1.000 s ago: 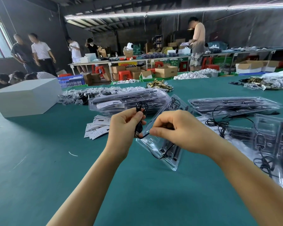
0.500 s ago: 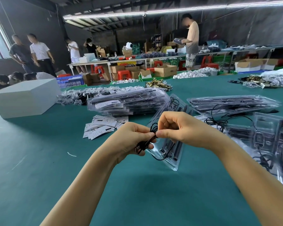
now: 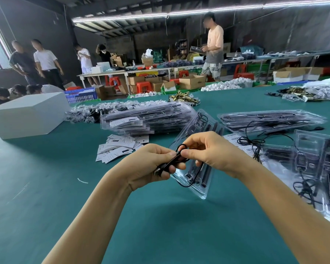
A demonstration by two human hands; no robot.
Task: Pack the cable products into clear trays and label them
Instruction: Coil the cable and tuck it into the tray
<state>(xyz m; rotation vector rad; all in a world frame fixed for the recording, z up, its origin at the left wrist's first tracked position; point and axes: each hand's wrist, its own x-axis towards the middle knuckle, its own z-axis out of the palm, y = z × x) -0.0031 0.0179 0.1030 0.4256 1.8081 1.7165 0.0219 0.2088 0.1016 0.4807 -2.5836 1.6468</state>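
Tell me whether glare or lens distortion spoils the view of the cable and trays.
Head view: wide-angle bending curves the ceiling light strip; the black cable between left hand and right hand stays sharp; soft sheen on the clear tray, nothing washed out.

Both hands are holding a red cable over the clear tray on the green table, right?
Not quite. The cable is black, not red, as the head view shows. Both the left hand and right hand pinch it over the clear tray on the green table.

Both forearms are bare to the frame edge, no sleeves, and each hand (image 3: 151, 164) apparently ringless
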